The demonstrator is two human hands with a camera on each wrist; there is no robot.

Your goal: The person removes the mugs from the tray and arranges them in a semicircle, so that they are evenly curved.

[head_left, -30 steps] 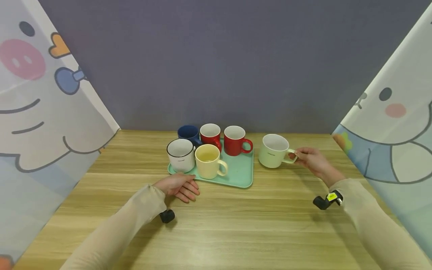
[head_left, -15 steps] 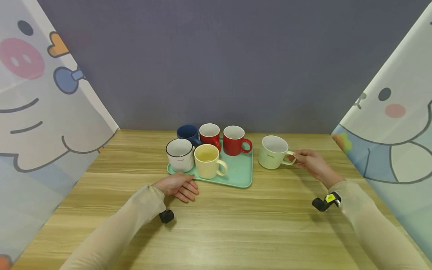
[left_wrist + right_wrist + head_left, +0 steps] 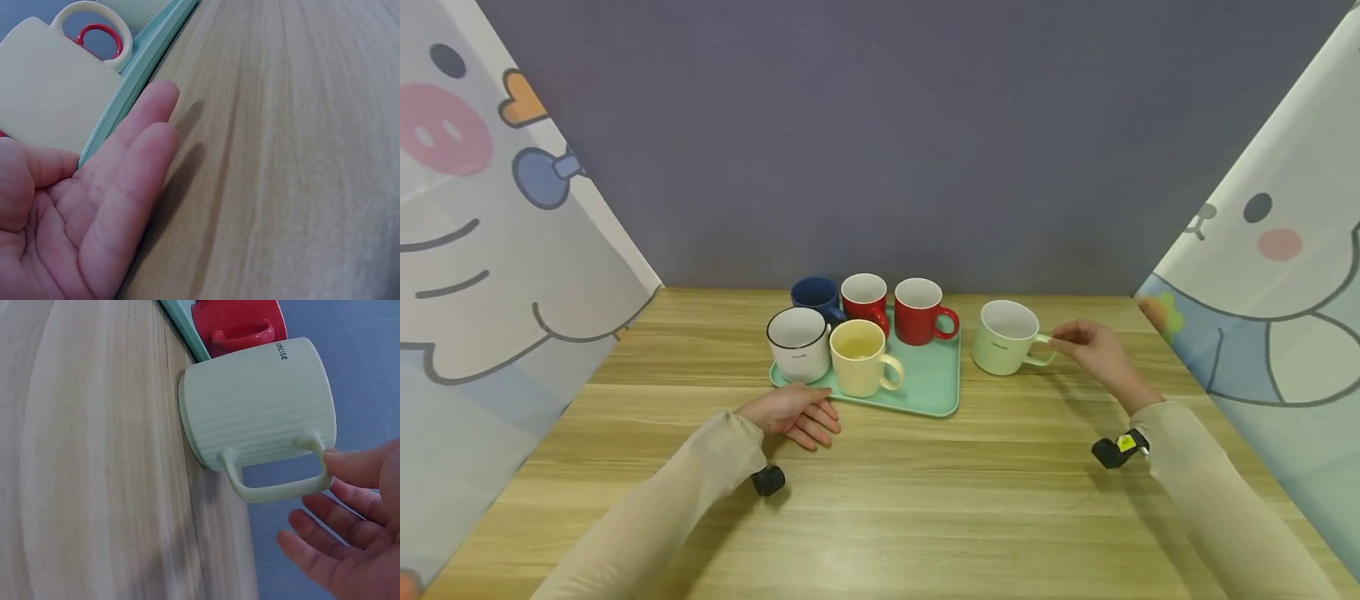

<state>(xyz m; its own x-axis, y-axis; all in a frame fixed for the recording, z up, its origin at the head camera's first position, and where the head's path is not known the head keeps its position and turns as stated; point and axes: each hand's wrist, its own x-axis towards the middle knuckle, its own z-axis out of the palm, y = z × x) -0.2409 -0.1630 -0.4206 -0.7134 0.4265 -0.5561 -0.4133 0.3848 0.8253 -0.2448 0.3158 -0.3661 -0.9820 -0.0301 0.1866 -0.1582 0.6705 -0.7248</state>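
Observation:
My right hand [image 3: 1093,354] pinches the top outer corner of the handle of a pale green mug [image 3: 259,403] between thumb and forefinger; the other fingers are spread behind it. That mug stands upright on the wooden table, just right of a mint green tray [image 3: 936,387]. My left hand [image 3: 793,415] lies palm up at the tray's front left edge, thumb at the rim, fingers extended over the table. On the tray, nearest this hand, are a white mug with a black rim [image 3: 799,350] and a cream yellow mug [image 3: 53,81].
Behind them on the tray stand a blue mug [image 3: 815,293], a red mug with white inside [image 3: 863,308] and another red mug [image 3: 917,321] at the right. A grey wall [image 3: 880,150] closes the back; cartoon-printed panels [image 3: 1262,333] flank the table [image 3: 925,508].
The right hand has drawn back slightly along the handle, toward its outer corner. The pale green mug settled slightly lower early on. The left hand and tray stay as they were.

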